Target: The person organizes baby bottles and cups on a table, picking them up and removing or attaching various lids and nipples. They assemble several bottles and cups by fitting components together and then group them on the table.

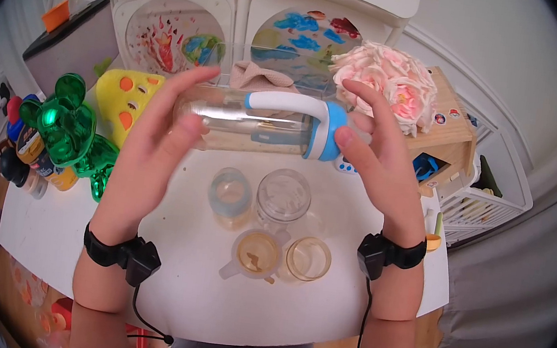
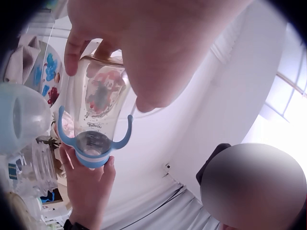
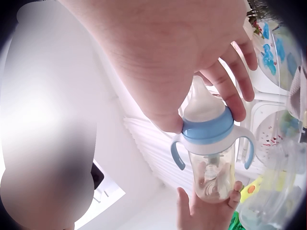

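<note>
A clear baby bottle [image 1: 270, 126] with a blue collar and blue-and-white handles lies sideways in the air above the table. At its base end, my left hand [image 1: 158, 138] holds it between thumb and fingers. My right hand [image 1: 384, 159] grips the blue collar [image 3: 206, 128] at the other end, with the thumb on one side and the fingers on the other. A whitish teat [image 3: 200, 101] sticks out of the collar toward the right palm. Inside the bottle, a darker tube-like part shows near the collar.
Below the bottle on the white table [image 1: 187, 295] stand a bottle with a pale blue top [image 1: 230, 192], a clear jar [image 1: 283, 195], a handled cup [image 1: 257, 252] and an open glass jar [image 1: 308, 258]. A shiny green bear figure [image 1: 66, 120] is at left, pink flowers [image 1: 390, 83] at back right.
</note>
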`<state>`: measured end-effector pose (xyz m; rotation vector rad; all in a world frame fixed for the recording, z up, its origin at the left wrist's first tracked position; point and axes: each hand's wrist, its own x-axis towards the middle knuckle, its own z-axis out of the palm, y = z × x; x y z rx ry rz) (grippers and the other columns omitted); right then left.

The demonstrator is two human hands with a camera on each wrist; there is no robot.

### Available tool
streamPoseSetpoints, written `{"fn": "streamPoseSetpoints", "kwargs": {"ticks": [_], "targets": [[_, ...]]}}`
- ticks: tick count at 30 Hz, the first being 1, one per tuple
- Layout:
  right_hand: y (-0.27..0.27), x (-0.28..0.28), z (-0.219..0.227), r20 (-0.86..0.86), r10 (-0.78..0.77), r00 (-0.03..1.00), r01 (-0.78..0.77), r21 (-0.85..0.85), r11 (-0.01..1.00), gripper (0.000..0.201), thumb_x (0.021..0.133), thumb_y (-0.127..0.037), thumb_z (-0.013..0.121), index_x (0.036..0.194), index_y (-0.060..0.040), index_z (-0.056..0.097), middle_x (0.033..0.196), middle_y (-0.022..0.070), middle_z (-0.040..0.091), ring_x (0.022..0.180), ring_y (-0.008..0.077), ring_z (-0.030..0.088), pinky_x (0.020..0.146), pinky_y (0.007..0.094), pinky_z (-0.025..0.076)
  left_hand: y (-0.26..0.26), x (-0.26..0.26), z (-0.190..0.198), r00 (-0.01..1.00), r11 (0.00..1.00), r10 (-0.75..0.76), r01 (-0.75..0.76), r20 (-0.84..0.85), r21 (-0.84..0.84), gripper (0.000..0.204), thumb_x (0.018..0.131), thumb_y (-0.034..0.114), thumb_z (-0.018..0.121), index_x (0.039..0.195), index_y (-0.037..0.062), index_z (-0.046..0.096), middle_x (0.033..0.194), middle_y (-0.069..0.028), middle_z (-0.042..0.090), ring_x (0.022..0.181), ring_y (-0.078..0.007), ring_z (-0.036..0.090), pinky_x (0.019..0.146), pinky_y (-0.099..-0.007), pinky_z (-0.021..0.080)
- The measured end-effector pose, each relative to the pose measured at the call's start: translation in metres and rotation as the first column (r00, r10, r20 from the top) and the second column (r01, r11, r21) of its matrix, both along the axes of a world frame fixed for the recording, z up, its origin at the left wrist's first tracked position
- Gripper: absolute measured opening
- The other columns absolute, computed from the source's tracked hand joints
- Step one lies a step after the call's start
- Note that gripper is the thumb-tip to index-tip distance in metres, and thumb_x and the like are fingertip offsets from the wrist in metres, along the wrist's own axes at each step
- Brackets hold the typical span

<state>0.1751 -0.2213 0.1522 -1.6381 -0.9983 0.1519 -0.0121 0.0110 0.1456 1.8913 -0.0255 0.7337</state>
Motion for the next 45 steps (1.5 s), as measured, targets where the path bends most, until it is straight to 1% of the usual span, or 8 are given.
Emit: {"fn": "streamPoseSetpoints", "kwargs": {"ticks": [2,9,12,15,17,22,30,45], "targets": [[-0.002,0.001,0.001,0.008,0.036,0.999,-0.036,0.073,0.997,0.071,0.096,-0.030,0.080,0.154,-0.0061,0.050,0.109,0.0082,0.070,0.112,0.0166,0.060,0.108,0.0345,0.044,-0.002,0.001,0.003,0.991,0.882,-0.115,0.135,0.070,-0.452,0.052,0.115,0.036,0.050,0.157,0.0052,0.047,0.139,-0.0110,0.063,0.127,-0.0191,0.061,0.114,-0.0359,0.046],[0.000,0.003,0.004,0.269,0.116,0.956,-0.139,0.067,0.988,0.061,0.086,-0.018,0.084,0.142,-0.0079,0.063,0.115,0.0059,0.070,0.110,0.0181,0.062,0.108,0.0361,0.047,0.007,0.010,-0.003,0.998,0.780,-0.047,0.066,0.047,-0.622,0.057,0.116,0.045,0.043,0.147,-0.0025,0.054,0.130,-0.0179,0.072,0.113,-0.0239,0.071,0.104,-0.0370,0.055],[0.000,0.002,0.006,0.332,0.127,0.935,-0.163,0.082,0.983,0.059,0.082,-0.016,0.087,0.137,-0.0078,0.066,0.120,0.0053,0.071,0.111,0.0200,0.064,0.107,0.0371,0.049,0.018,0.002,-0.003,0.975,0.769,-0.218,0.150,-0.034,-0.621,0.058,0.114,0.047,0.044,0.146,-0.0009,0.055,0.122,-0.0210,0.075,0.101,-0.0241,0.074,0.088,-0.0345,0.062],[-0.002,0.001,0.006,0.297,0.170,0.940,-0.178,0.001,0.984,0.066,0.083,-0.015,0.086,0.143,-0.0036,0.061,0.141,0.0087,0.062,0.136,0.0245,0.056,0.122,0.0427,0.038,0.022,0.001,-0.003,0.971,0.762,-0.238,0.177,-0.015,-0.623,0.060,0.113,0.050,0.045,0.144,0.0001,0.056,0.115,-0.0220,0.076,0.091,-0.0231,0.075,0.075,-0.0323,0.063],[0.002,0.001,0.004,0.398,0.088,0.913,-0.143,0.109,0.984,0.061,0.078,-0.016,0.089,0.134,-0.0066,0.066,0.125,0.0066,0.072,0.115,0.0217,0.066,0.107,0.0376,0.050,0.021,0.000,-0.001,0.965,0.746,-0.263,0.205,0.002,-0.634,0.061,0.113,0.052,0.044,0.143,0.0006,0.057,0.115,-0.0211,0.076,0.090,-0.0218,0.075,0.074,-0.0309,0.062],[0.004,-0.002,0.005,0.401,0.116,0.909,-0.179,0.122,0.976,0.061,0.076,-0.015,0.090,0.133,-0.0057,0.068,0.124,0.0075,0.073,0.114,0.0219,0.067,0.106,0.0373,0.051,0.023,-0.004,-0.001,0.955,0.751,-0.298,0.242,0.012,-0.615,0.060,0.113,0.054,0.045,0.140,0.0023,0.059,0.112,-0.0190,0.076,0.088,-0.0181,0.073,0.070,-0.0280,0.059],[0.008,-0.002,0.001,0.526,0.036,0.850,-0.136,0.153,0.979,0.064,0.069,-0.016,0.096,0.127,-0.0054,0.072,0.120,0.0089,0.077,0.107,0.0211,0.072,0.100,0.0351,0.055,0.010,-0.001,-0.003,0.995,0.873,-0.093,0.104,0.047,-0.476,0.054,0.112,0.044,0.057,0.147,0.0016,0.055,0.113,-0.0056,0.070,0.084,-0.0109,0.064,0.066,-0.0246,0.048],[0.005,0.008,-0.005,0.424,0.072,0.903,-0.185,0.232,0.955,0.067,0.068,-0.019,0.098,0.128,-0.0047,0.073,0.121,0.0069,0.076,0.109,0.0192,0.070,0.101,0.0345,0.054,0.000,0.000,-0.005,0.984,0.923,-0.078,0.133,0.163,-0.361,0.059,0.104,0.032,0.065,0.153,0.0041,0.048,0.122,-0.0050,0.067,0.095,-0.0109,0.064,0.071,-0.0268,0.051]]}}
